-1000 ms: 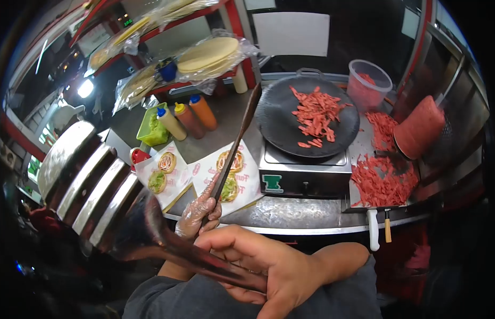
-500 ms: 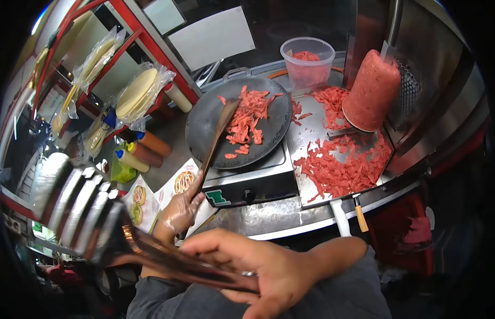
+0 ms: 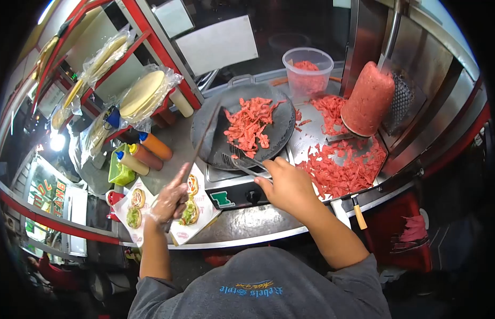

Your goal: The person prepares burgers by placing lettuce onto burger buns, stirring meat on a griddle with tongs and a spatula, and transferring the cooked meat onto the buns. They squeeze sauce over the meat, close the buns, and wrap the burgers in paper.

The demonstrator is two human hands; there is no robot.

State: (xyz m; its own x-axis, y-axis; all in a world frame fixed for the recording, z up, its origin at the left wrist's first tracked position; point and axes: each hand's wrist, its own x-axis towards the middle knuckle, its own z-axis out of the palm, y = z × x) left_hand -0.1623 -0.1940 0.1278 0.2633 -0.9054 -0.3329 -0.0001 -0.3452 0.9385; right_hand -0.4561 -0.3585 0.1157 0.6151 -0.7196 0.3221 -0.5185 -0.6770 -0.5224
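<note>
Gloved in clear plastic, my left hand (image 3: 170,203) is wrapped round a long dark spatula (image 3: 209,130), whose blade is over the left part of the black pan (image 3: 205,143). My right hand (image 3: 287,186) grips a metal fork (image 3: 242,166), its tines at the pan's front edge beside the meat. Red meat strips (image 3: 250,122) lie heaped in the pan. Two open buns with sauce and lettuce rest on white papers (image 3: 199,215) near my left hand.
Right of the pan, a metal tray (image 3: 306,133) holds meat strips below a meat cone (image 3: 369,101). Behind stands a plastic tub (image 3: 309,74). Sauce bottles (image 3: 156,146) and wrapped tortillas (image 3: 143,94) are left. A knife handle (image 3: 359,212) juts over the counter edge.
The fork has moved from close before the camera to the pan's front edge with my right hand. The spatula has shifted left, off the meat. The view has turned right since the first frame.
</note>
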